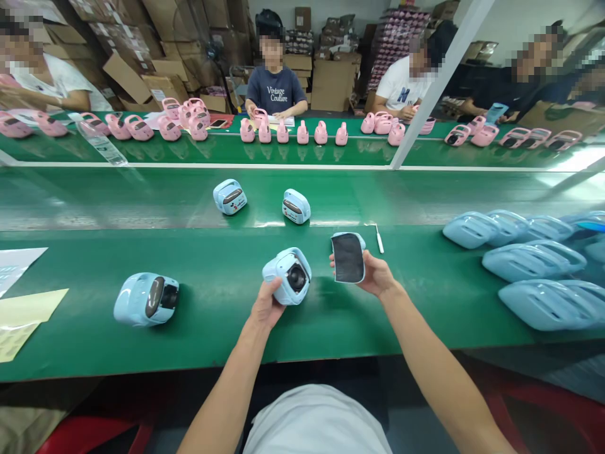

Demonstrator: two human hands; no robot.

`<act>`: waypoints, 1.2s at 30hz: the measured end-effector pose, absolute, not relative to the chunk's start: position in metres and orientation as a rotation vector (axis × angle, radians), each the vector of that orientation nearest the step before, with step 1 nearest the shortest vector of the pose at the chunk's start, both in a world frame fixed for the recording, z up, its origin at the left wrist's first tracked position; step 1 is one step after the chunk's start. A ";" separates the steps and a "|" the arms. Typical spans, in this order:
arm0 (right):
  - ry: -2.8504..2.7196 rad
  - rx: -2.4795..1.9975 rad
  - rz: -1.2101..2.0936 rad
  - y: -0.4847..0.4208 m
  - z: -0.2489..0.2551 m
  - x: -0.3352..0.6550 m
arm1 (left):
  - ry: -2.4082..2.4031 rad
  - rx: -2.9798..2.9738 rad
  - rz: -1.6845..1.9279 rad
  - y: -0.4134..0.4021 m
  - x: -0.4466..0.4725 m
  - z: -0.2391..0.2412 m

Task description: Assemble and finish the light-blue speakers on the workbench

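My left hand [265, 308] grips a light blue toy camera body [287, 275] from below, its dark round lens facing me, just above the green table [227, 340]. My right hand [373, 274] holds up a light blue cover piece with a dark inner face [348, 257], a little to the right of the body and not touching it. Another blue body [145, 299] lies on its side to the left.
Two finished blue units [229, 197] [296, 206] sit on the middle belt. A stack of blue shells [529, 258] fills the right. A small white tool [379, 239] lies near my right hand. Paper sheets [23, 309] lie at left. Other people work on pink units [293, 132] across.
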State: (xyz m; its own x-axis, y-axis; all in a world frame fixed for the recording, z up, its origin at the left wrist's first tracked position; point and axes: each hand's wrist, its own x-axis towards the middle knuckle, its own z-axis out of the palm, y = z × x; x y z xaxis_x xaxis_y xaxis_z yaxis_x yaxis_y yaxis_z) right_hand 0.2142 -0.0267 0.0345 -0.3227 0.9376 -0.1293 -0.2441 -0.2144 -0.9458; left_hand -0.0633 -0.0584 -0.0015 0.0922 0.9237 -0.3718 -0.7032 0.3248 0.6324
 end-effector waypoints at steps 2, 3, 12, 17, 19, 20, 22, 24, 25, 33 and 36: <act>-1.172 -1.022 1.609 -0.039 0.036 0.194 | 0.876 0.394 1.240 -0.057 -0.052 0.008; -1.244 -1.075 1.523 -0.044 0.038 0.184 | 0.894 0.434 1.251 -0.058 -0.048 0.012; -1.737 -1.253 0.785 -0.071 0.054 0.138 | 0.920 0.551 1.261 -0.069 -0.032 0.029; -1.824 -1.302 0.687 -0.075 0.046 0.137 | 0.894 0.553 1.229 -0.071 -0.033 0.029; -1.884 -1.250 0.698 -0.077 0.042 0.141 | 0.883 0.551 1.219 -0.071 -0.035 0.029; -1.911 -1.203 0.720 -0.078 0.040 0.144 | 0.873 0.545 1.208 -0.071 -0.035 0.029; -1.940 -1.091 0.778 -0.078 0.038 0.149 | 0.841 0.520 1.174 -0.070 -0.036 0.029; -1.929 -1.012 0.816 -0.078 0.036 0.155 | 0.807 0.487 1.147 -0.070 -0.036 0.028; -1.915 -0.993 0.822 -0.077 0.035 0.157 | 0.790 0.470 1.137 -0.070 -0.035 0.028; -1.859 -0.984 0.687 -0.073 0.028 0.155 | 0.657 0.367 1.056 -0.067 -0.030 0.025; -1.834 -0.897 0.682 -0.077 0.032 0.155 | 0.604 0.310 1.029 -0.066 -0.033 0.025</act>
